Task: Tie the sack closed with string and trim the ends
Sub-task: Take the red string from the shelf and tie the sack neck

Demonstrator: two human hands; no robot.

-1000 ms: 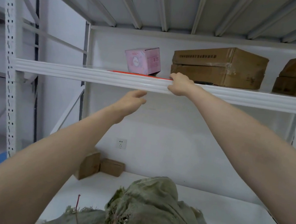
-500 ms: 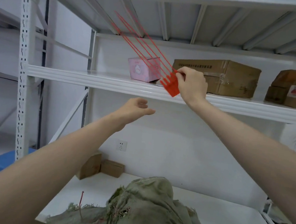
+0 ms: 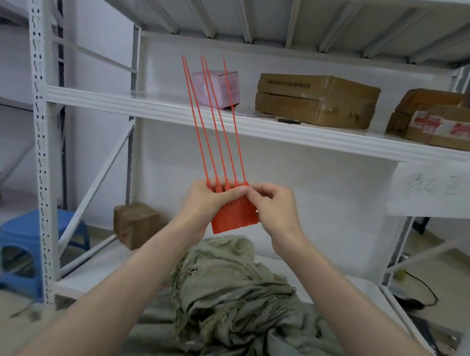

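the fingers of the left hand are curled round the upper edge of a bunch of red seals, with the thumb laid across the front where the straps meet the flat tags. the fingers of the right hand are curled as well, and the right edge of the same tags is pinched by them. both hands are thus closed on the seals, and the two sets of fingertips are touching or nearly touching at the top of the tags. the seals are held in the air at chest height, in front of the rack. the tags are pointed down and the thin straps are fanned upward and to the left, across the front of the middle shelf. just below the hands a grey-green sack is heaped on the lower shelf. a small box is set at the back left of that shelf. on the middle shelf a pink box is seen behind the straps, a brown box to its right, and taped boxes further right. a paper note is hung under the shelf edge. a blue stool is placed on the floor at the left.
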